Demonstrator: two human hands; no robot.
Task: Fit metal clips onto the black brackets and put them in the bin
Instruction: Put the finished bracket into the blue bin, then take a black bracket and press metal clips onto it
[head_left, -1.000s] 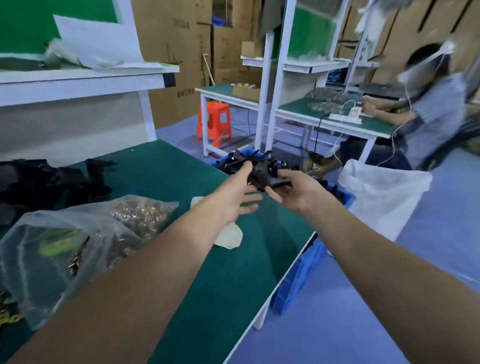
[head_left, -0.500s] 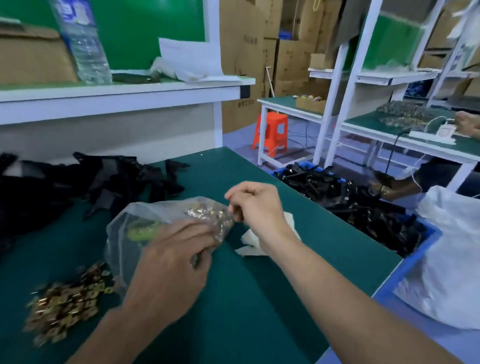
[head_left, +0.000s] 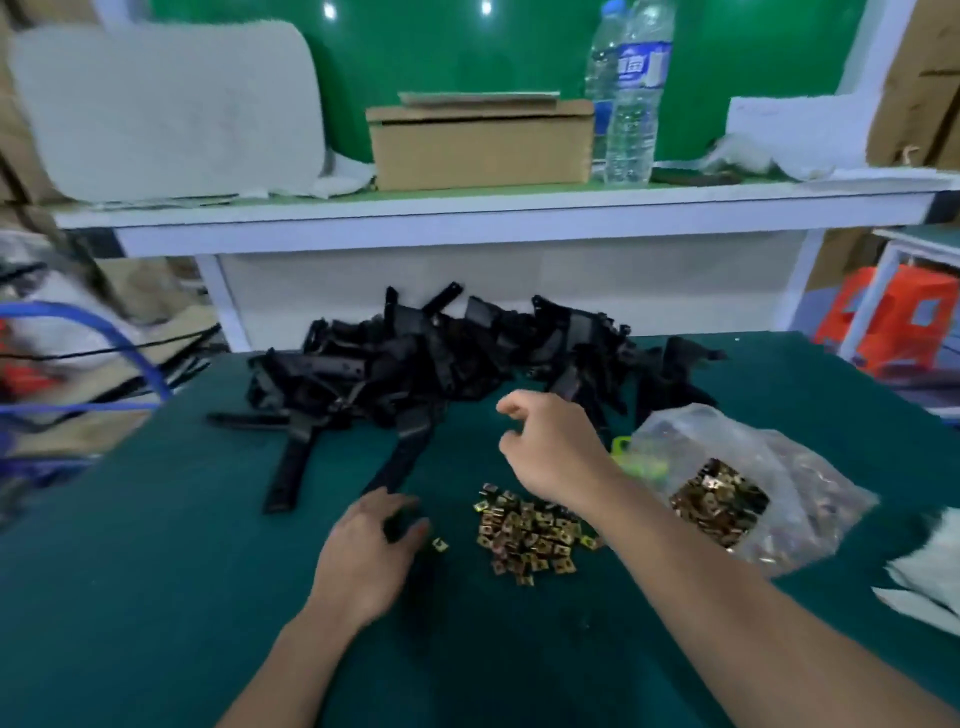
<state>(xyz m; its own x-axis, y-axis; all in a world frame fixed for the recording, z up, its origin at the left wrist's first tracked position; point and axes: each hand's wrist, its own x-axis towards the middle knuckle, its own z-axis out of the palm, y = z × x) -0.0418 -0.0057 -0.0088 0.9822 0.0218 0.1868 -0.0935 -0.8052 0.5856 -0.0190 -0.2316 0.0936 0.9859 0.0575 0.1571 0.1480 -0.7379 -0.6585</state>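
Right hand over the bench, fingers loosely curled, holding nothing. Left hand at the end of a long black bracket; grip unclear. Small brass-coloured clips piled loose between both wrists. Black bracket heap along the far edge, clear clip bag rightward. Plain green surface toward the near left corner.

left hand: was bare | left forearm: was bare down to the near edge | right hand: was bare | right forearm: was bare out to the near-right corner | clothing: could not be told
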